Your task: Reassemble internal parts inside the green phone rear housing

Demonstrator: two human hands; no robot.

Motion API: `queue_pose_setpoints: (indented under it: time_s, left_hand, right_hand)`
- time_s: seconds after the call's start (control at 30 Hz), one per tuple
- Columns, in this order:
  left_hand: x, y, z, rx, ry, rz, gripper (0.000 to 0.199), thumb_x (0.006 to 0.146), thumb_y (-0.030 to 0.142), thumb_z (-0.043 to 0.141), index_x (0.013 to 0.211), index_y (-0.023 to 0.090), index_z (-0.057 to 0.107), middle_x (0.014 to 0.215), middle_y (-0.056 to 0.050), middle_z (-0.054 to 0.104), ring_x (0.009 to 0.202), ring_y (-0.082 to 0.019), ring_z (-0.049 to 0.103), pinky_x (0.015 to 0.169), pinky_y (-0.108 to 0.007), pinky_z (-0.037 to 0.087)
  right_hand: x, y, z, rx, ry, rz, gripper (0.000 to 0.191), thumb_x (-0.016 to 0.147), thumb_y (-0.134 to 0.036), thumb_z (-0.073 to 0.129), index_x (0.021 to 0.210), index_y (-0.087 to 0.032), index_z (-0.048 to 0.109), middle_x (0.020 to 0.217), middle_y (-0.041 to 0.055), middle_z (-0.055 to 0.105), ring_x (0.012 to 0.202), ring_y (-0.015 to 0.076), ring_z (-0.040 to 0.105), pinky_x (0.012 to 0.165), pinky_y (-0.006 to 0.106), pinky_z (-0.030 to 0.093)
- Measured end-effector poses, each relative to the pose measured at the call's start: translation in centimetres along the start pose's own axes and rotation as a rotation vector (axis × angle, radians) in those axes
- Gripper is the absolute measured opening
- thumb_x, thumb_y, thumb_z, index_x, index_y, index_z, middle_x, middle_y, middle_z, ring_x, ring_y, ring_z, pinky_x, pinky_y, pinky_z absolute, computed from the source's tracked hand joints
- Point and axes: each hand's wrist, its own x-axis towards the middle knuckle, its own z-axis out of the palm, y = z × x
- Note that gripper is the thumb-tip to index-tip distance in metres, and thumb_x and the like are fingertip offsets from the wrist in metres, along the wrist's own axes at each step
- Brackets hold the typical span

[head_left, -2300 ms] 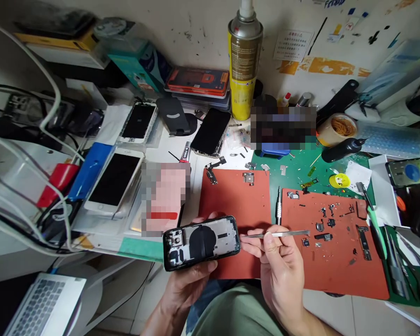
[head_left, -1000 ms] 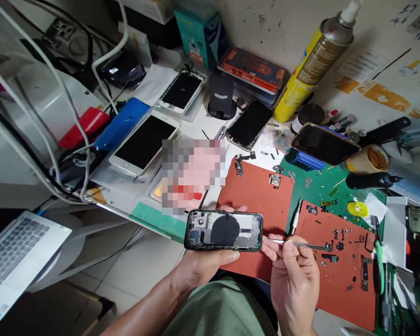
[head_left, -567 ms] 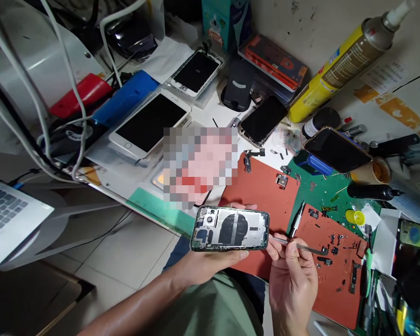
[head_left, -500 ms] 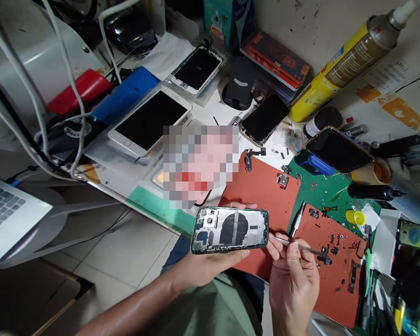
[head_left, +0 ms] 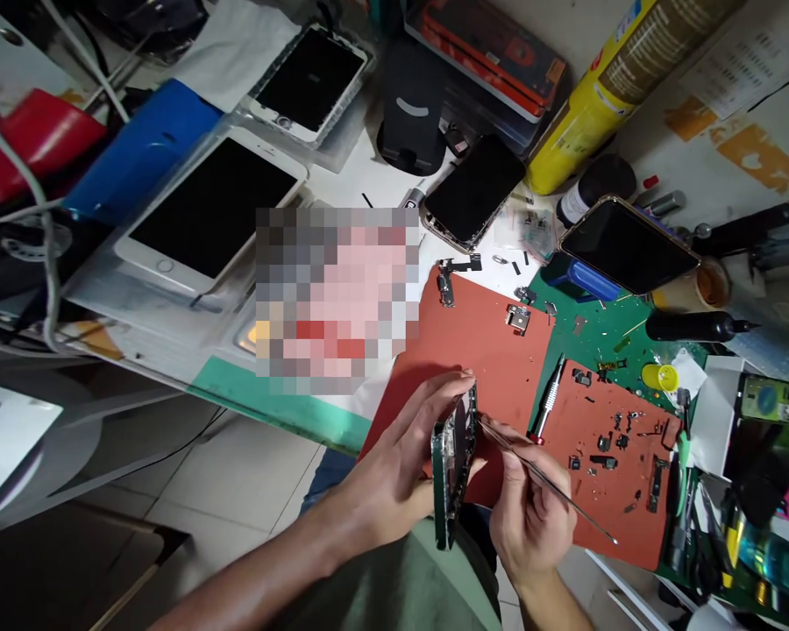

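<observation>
Phone housing [head_left: 441,491] now turned edge-on, gripped in left hand [head_left: 398,469], metal tool [head_left: 579,510] pinched in right hand [head_left: 534,508].

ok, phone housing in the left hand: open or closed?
Open: the phone housing, seen nearly edge-on in the left hand, shows its uncovered inside at a slant.

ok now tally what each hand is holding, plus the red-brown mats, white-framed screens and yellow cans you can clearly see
Phone housing in the left hand: 1
Thin metal tool in the right hand: 1
Red-brown mats: 2
White-framed screens: 2
Yellow can: 1
Total: 7
</observation>
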Motion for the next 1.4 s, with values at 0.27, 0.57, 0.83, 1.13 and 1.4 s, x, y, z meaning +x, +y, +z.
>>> queue_pose_setpoints:
  time_s: [0.27, 0.57, 0.83, 1.13, 1.4]
  left_hand:
    - [0.7, 1.5, -0.4, 0.245, -0.073, 0.088, 0.087, 0.09, 0.015, 0.085, 0.165, 0.043, 0.05, 0.167, -0.006, 0.056, 0.155, -0.035, 0.054, 0.127, -0.047, 0.05]
    - [0.9, 2.0, -0.6, 0.271, -0.08, 0.127, 0.091, 0.085, 0.011, 0.087, 0.162, 0.045, 0.054, 0.165, -0.003, 0.06, 0.15, -0.036, 0.059, 0.122, -0.046, 0.055]
    - [0.8, 1.9, -0.6, 0.263, -0.135, 0.147, 0.094, 0.085, 0.004, 0.082, 0.164, 0.044, 0.052, 0.167, -0.005, 0.056, 0.152, -0.037, 0.057, 0.121, -0.046, 0.056]
    - [1.0, 1.4, -0.9, 0.219, -0.178, 0.086, 0.095, 0.084, 0.002, 0.081, 0.165, 0.044, 0.051, 0.171, -0.003, 0.052, 0.157, -0.038, 0.05, 0.133, -0.053, 0.04]
    - [1.5, 1.9, -0.3, 0.203, -0.085, 0.088, 0.091, 0.086, 0.009, 0.087, 0.163, 0.043, 0.053, 0.165, -0.002, 0.06, 0.153, -0.033, 0.057, 0.132, -0.052, 0.043]
  right_hand:
    - [1.0, -0.1, 0.3, -0.032, -0.063, -0.116, 0.045, 0.099, 0.0, 0.065, 0.132, -0.03, 0.074, 0.122, 0.0068, 0.085, 0.11, 0.0277, 0.084, 0.092, 0.045, 0.075]
    - [0.3, 0.7, -0.1, -0.051, -0.13, -0.117, 0.053, 0.099, 0.001, 0.064, 0.141, -0.031, 0.07, 0.129, 0.0077, 0.083, 0.119, 0.0298, 0.081, 0.1, 0.047, 0.072]
    - [1.6, 0.5, -1.4, -0.113, -0.325, -0.172, 0.064, 0.1, 0.003, 0.053, 0.153, -0.032, 0.06, 0.14, 0.008, 0.078, 0.132, 0.0267, 0.075, 0.105, 0.045, 0.07]
    - [8.3, -3.4, -2.8, -0.355, -0.749, -0.168, 0.04, 0.102, -0.005, 0.045, 0.129, -0.024, 0.067, 0.111, 0.0074, 0.081, 0.088, 0.0207, 0.081, 0.075, 0.033, 0.069]
    - [9.6, -4.0, -2.0, -0.487, -0.87, -0.202, 0.034, 0.102, -0.007, 0.037, 0.117, -0.019, 0.065, 0.094, 0.0078, 0.076, 0.072, 0.0188, 0.07, 0.065, 0.032, 0.06]
